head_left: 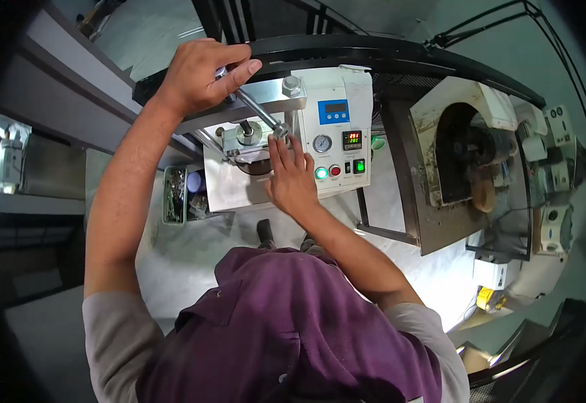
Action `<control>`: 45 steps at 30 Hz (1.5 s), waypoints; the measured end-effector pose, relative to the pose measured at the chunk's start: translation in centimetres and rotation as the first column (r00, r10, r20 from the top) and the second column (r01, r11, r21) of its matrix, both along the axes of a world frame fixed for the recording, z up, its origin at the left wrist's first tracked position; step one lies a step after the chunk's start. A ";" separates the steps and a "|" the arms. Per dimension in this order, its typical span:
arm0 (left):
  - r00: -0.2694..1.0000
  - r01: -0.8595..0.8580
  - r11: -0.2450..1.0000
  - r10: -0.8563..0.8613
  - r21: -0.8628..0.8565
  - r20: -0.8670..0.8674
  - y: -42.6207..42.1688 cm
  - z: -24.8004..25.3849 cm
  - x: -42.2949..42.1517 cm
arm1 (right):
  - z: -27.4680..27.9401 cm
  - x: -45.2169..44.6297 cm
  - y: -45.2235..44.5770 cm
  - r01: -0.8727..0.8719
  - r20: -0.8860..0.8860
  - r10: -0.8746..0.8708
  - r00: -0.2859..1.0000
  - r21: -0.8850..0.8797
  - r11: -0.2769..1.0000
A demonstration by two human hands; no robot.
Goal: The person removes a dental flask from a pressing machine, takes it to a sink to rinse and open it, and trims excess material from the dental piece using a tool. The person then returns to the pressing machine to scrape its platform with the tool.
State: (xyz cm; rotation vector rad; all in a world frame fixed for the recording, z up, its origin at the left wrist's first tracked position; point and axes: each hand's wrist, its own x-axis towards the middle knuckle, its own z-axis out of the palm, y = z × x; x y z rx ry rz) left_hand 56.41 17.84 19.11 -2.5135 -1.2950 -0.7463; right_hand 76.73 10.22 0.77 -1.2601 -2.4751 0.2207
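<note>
My left hand is closed around the upper end of a metal lever, which slants down to the right across the top of a white benchtop press. A round joint or nut sits at the lever's lower end. Just below it is my right hand, fingers stretched out, fingertips at or touching that end; exact contact is hard to make out. Left of these fingers stands the press's metal screw fitting, over a round dark opening. The control panel has a pressure gauge, a lit digital display and a glowing green button.
A green-rimmed bin of small metal parts stands left of the press. To the right, a worn machine with a round opening sits on a brown metal table. A black frame rail runs behind the press.
</note>
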 end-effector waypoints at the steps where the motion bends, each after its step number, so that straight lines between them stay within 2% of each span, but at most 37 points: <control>1: 1.000 0.010 1.000 -0.010 0.003 0.018 -0.1 0.0 0.1 | 0.8 1.0 -1.2 -0.054 -0.030 0.054 0.998 0.008 0.999; 2: 0.999 0.018 1.000 -0.018 0.008 0.035 -0.1 0.1 0.0 | 0.4 2.4 -2.3 -0.072 -0.034 0.072 0.997 0.004 0.997; 4: 1.000 -0.015 0.998 0.016 -0.055 0.014 -0.2 0.2 -0.2 | -0.9 5.0 -4.3 -0.322 -0.169 0.300 0.939 -0.121 0.939; 5: 1.000 -0.014 0.999 0.015 -0.048 0.017 -0.1 -0.1 -0.3 | -2.2 5.7 -4.4 -0.325 -0.176 0.300 0.938 -0.140 0.935; 7: 1.000 -0.003 1.000 0.003 -0.021 0.029 0.1 -0.2 -0.2 | -4.5 6.4 -3.4 -0.210 -0.237 0.133 0.962 -0.339 0.917; 10: 0.999 -0.024 1.000 0.024 0.013 0.025 0.0 -0.3 -0.2 | -0.1 3.9 -0.8 -0.201 -0.155 0.155 0.976 -0.345 0.917; 11: 0.999 -0.034 0.999 0.034 0.016 0.024 -0.1 -0.3 -0.2 | -0.1 2.8 0.0 -0.210 -0.156 0.165 0.974 -0.342 0.916; 13: 0.999 -0.037 0.999 0.037 0.008 0.008 -0.2 -0.2 -0.1 | -0.4 0.6 1.3 -0.126 -0.121 0.106 0.987 -0.176 0.976; 19: 0.996 -0.031 0.999 0.033 -0.020 0.082 -0.3 -0.7 -0.2 | -0.8 -0.9 2.0 -0.051 0.034 0.056 0.998 -0.141 0.989; 24: 0.998 0.014 1.000 -0.014 0.004 0.065 -0.2 -0.4 -0.2 | 0.4 0.1 1.5 -0.053 0.027 0.062 0.998 -0.243 0.969; 26: 0.995 0.028 0.999 -0.030 0.019 0.096 -0.1 -0.6 -0.1 | 0.9 1.5 -0.1 -0.196 -0.248 0.154 0.956 -0.156 0.968; 27: 0.993 0.017 0.999 -0.023 0.051 0.118 -0.1 -0.8 -0.1 | 0.8 2.5 -1.2 -0.204 -0.317 0.125 0.940 -0.229 0.952; 30: 0.997 0.016 1.000 -0.016 0.007 0.075 0.1 -0.9 -0.7 | -4.9 6.7 -2.6 -0.204 -0.336 0.104 0.936 -0.275 0.940; 32: 0.995 0.027 0.999 -0.029 0.026 0.099 0.2 -1.2 -0.6 | -7.1 9.1 -3.5 0.047 -0.310 -0.127 0.942 -0.255 0.966; 33: 0.992 0.031 1.000 -0.030 -0.007 0.125 0.0 -0.7 -0.3 | -8.0 10.2 -3.4 0.133 -0.358 -0.206 0.911 -0.218 0.967; 34: 0.988 0.037 0.998 -0.030 -0.042 0.150 -0.3 -0.1 0.2 | -8.9 11.5 -3.0 0.218 -0.277 -0.246 0.929 -0.130 0.967; 36: 0.988 0.035 0.996 -0.022 -0.086 0.152 -0.9 0.7 1.0 | -9.1 13.1 -1.8 0.349 -0.229 -0.362 0.903 -0.099 0.932; 37: 0.986 0.048 0.997 -0.038 -0.057 0.164 -0.6 0.2 0.6 | -9.1 13.5 -1.1 0.355 -0.229 -0.369 0.901 -0.102 0.929; 39: 0.983 0.072 0.997 -0.066 -0.027 0.174 0.0 -0.7 -0.2 | -9.0 13.8 0.7 0.487 -0.283 -0.503 0.817 -0.130 0.864; 41: 0.995 0.003 1.000 -0.005 0.023 0.098 0.3 -1.4 -0.9 | -9.9 13.9 2.0 0.501 -0.292 -0.538 0.790 -0.198 0.843; 45: 0.994 -0.013 1.000 0.014 -0.011 0.104 0.3 -1.5 -0.9 | -11.3 13.7 3.5 0.440 -0.364 -0.564 0.741 -0.371 0.818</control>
